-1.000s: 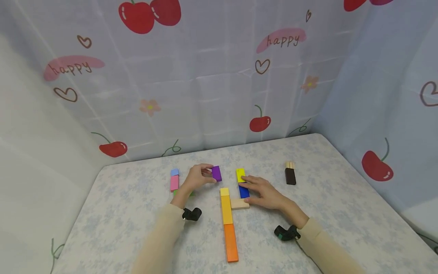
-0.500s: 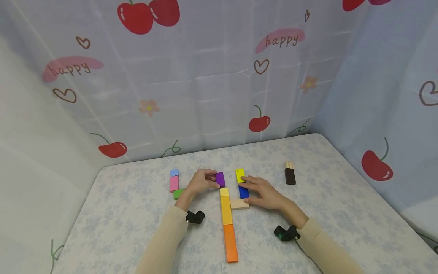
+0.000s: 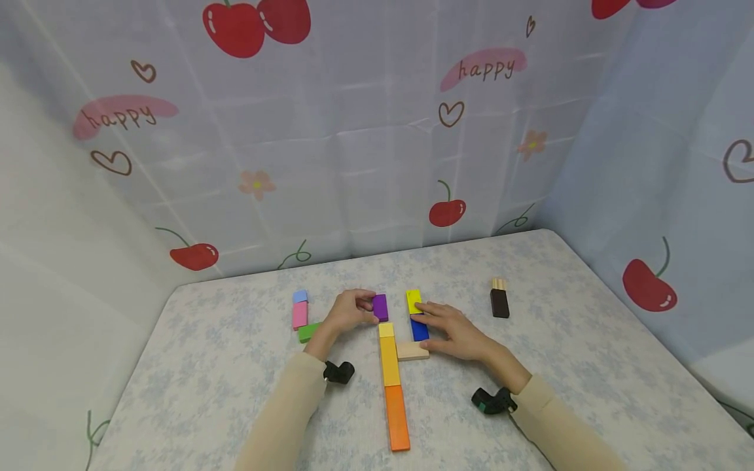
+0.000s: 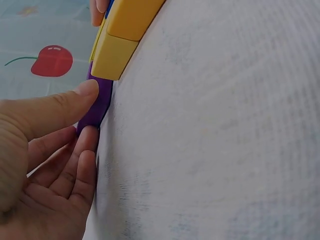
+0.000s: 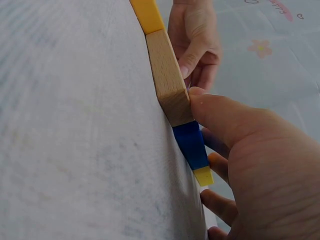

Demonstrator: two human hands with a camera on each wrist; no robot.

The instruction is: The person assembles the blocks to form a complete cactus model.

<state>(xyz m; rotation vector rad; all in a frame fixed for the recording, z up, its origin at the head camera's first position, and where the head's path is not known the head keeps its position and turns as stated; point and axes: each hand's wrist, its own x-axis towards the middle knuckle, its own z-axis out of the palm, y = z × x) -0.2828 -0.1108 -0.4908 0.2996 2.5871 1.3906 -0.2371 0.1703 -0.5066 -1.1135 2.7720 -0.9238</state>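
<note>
Landmark: golden block (image 3: pixel 390 361), mid-table. Orange block (image 3: pixel 397 418) joined to its near end, pale yellow block (image 3: pixel 385 330) to its far end.

Left hand (image 3: pixel 350 311) pinches purple block (image 3: pixel 380 307), thumb on one side, fingers on the other. Purple block sits beyond the golden block, just past the pale yellow one; cannot tell if those two touch. A second ago it was farther off and leftward, tilted; half a second ago closer in but slightly askew. Now straighter, roughly in line with the row. Green block (image 3: pixel 309 332), left of the golden block, shows more than a second ago, the left forearm covering less of it.

Right hand (image 3: pixel 455 332) unmoved, fingers extended, holding nothing closed: thumb on the end of wooden block (image 3: pixel 413 351), which abuts the golden block's right side; fingers over blue block (image 3: pixel 420 331) and yellow block (image 3: pixel 413 301), end to end, beyond and right of the golden block.

Pink block (image 3: pixel 300 315) and light blue block (image 3: pixel 300 296): left of and beyond the golden block, unchanged.
</note>
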